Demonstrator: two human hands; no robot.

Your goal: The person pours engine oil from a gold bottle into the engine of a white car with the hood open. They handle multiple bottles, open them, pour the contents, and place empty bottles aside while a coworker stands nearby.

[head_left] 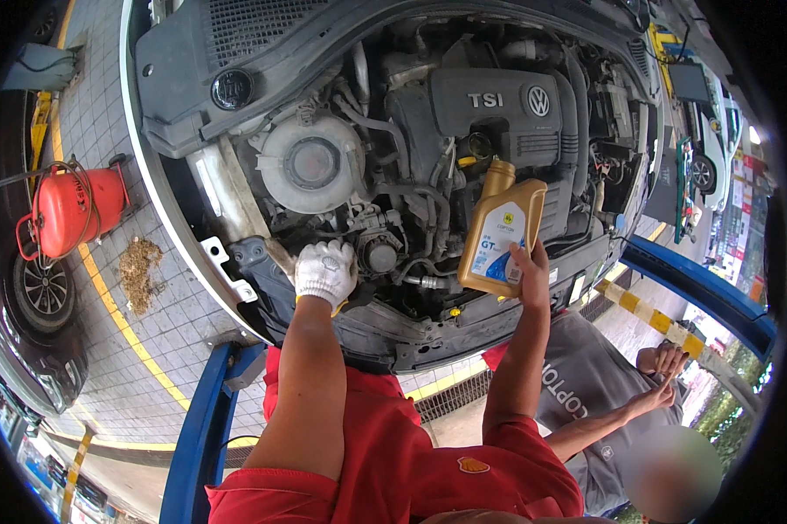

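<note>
My bare right hand (531, 275) grips a gold motor oil bottle (498, 236) with a white and blue label by its lower right side. The bottle's neck points away from me, close to the dark round oil filler opening (478, 142) on the engine; whether oil flows cannot be seen. A yellow dipstick handle (468, 162) sits just beside the neck. In a white knit glove, my left hand (326, 269) leans on the front of the engine bay, left of the round pump-like part (380, 253). Its fingers are curled, and their tips are hidden.
The black engine cover (490, 105) and a pale round reservoir (310, 162) fill the open bay. A person in a grey shirt (586, 393) stands close at my right. Blue lift arms (699, 284) flank the car. A red tank (79, 210) stands on the left floor.
</note>
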